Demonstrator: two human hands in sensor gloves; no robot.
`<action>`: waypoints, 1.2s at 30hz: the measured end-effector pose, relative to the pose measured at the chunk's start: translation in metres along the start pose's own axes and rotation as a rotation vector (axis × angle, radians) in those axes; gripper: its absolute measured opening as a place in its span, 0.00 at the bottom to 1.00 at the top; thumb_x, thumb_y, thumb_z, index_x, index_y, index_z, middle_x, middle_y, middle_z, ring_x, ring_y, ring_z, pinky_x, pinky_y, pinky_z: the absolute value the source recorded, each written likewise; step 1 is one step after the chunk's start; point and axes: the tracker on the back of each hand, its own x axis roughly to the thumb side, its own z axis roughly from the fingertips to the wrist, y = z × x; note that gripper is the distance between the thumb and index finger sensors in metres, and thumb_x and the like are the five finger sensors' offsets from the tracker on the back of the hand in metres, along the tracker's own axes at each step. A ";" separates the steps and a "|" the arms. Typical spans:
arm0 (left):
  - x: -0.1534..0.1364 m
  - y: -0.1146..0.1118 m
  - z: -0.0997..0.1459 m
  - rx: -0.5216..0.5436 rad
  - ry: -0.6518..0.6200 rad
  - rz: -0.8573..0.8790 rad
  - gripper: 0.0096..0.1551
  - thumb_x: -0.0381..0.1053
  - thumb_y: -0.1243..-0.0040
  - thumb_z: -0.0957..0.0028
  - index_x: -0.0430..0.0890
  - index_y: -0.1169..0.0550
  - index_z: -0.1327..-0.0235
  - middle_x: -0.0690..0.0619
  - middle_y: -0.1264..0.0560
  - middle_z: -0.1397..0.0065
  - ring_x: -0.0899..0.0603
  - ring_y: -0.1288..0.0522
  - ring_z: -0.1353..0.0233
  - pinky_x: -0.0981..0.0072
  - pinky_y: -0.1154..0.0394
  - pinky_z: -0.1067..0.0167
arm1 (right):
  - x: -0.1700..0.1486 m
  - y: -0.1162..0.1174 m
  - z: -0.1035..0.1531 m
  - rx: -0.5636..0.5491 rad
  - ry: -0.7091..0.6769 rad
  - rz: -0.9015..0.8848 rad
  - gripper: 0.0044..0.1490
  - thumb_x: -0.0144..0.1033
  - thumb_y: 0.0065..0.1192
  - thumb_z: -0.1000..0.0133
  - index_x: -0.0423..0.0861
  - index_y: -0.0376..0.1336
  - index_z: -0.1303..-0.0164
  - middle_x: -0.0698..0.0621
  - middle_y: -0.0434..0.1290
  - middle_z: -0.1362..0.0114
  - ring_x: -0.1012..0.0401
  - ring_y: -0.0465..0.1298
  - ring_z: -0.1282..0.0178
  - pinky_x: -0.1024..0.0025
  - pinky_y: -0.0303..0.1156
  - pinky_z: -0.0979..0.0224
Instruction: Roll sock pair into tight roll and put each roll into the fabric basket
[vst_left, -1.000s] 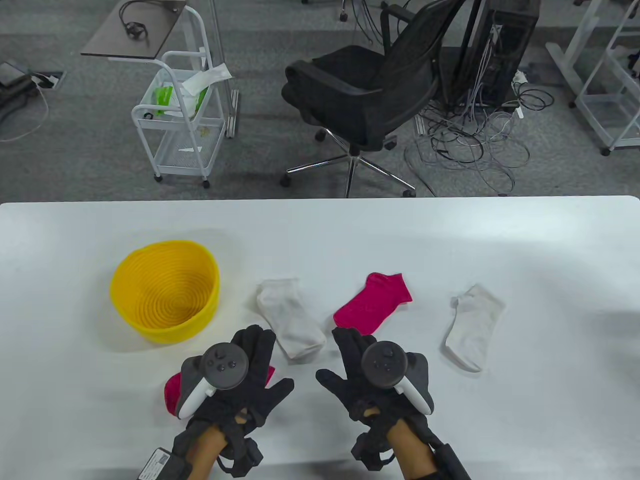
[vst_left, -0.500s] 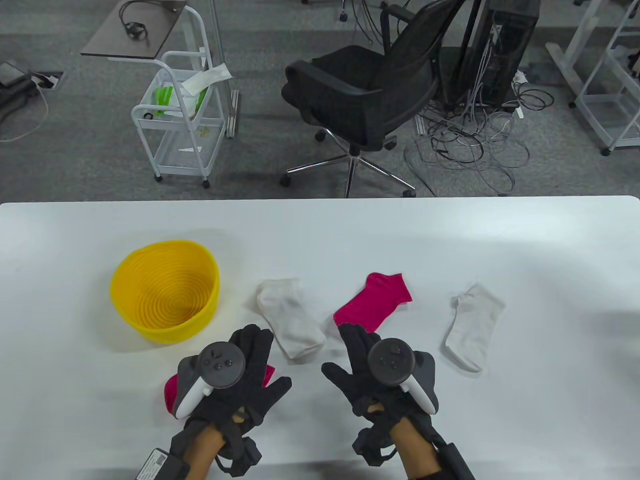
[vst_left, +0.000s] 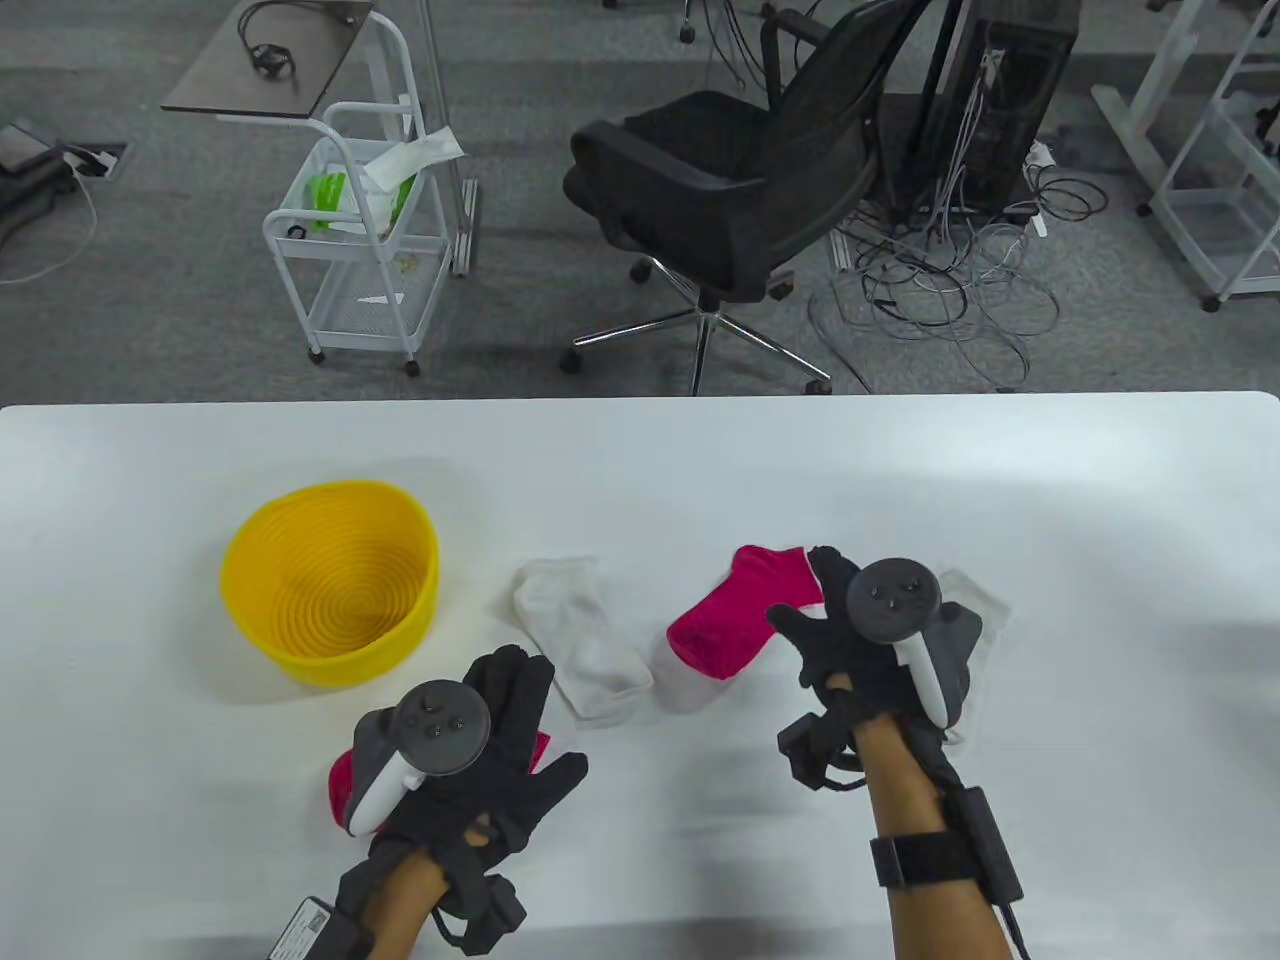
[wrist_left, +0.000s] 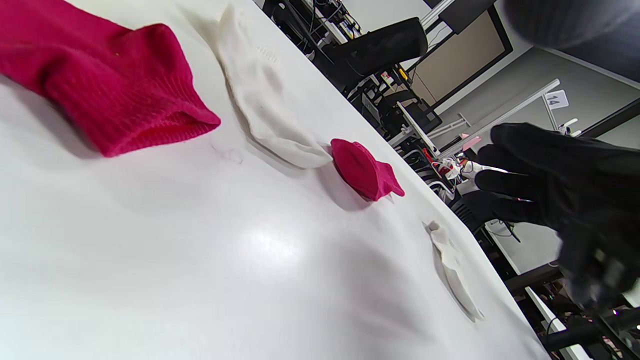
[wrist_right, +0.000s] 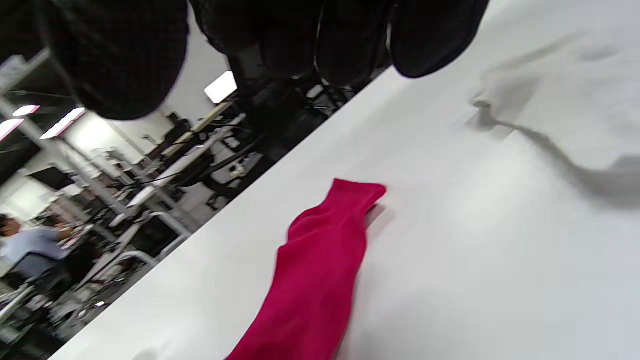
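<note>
A yellow basket (vst_left: 330, 580) stands empty at the left. My left hand (vst_left: 520, 715) lies flat with straight fingers on a pink sock (vst_left: 345, 785), whose cuff shows in the left wrist view (wrist_left: 100, 85). A white sock (vst_left: 580, 640) lies beyond it. A second pink sock (vst_left: 740, 615) lies mid-table. My right hand (vst_left: 825, 610) hovers by that sock's far end, over another white sock (vst_left: 985, 610), fingers (wrist_right: 340, 35) loosely bent and holding nothing. The left wrist view also shows the right hand (wrist_left: 550, 185) raised off the table.
The white table (vst_left: 640, 470) ends at its far edge behind the socks. Beyond it stand a black office chair (vst_left: 740, 190), a white wire cart (vst_left: 360, 250) and a tangle of cables (vst_left: 940, 290) on the floor.
My right hand has moved forward and to the right, from near the table's front to the far end of the second pink sock. That sock's near end looks slightly shifted. The left hand has barely moved.
</note>
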 end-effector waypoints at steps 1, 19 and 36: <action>0.000 0.000 0.000 -0.004 0.000 -0.002 0.54 0.76 0.51 0.61 0.68 0.64 0.31 0.63 0.74 0.21 0.48 0.76 0.17 0.43 0.75 0.30 | -0.002 0.000 -0.008 0.000 0.023 0.012 0.51 0.58 0.69 0.56 0.58 0.52 0.23 0.54 0.60 0.16 0.51 0.67 0.18 0.47 0.68 0.25; 0.003 -0.001 0.005 -0.023 -0.003 0.023 0.54 0.76 0.51 0.60 0.67 0.64 0.31 0.62 0.74 0.21 0.48 0.76 0.17 0.43 0.74 0.29 | -0.010 0.067 -0.091 0.010 0.333 0.263 0.42 0.54 0.72 0.55 0.60 0.60 0.29 0.56 0.72 0.25 0.58 0.77 0.32 0.53 0.72 0.28; 0.006 -0.008 0.004 -0.059 -0.005 0.010 0.53 0.75 0.51 0.60 0.67 0.63 0.31 0.62 0.74 0.21 0.47 0.76 0.18 0.43 0.74 0.29 | -0.002 0.054 -0.074 -0.106 0.225 0.151 0.26 0.41 0.79 0.56 0.60 0.72 0.46 0.57 0.80 0.39 0.62 0.84 0.44 0.52 0.77 0.35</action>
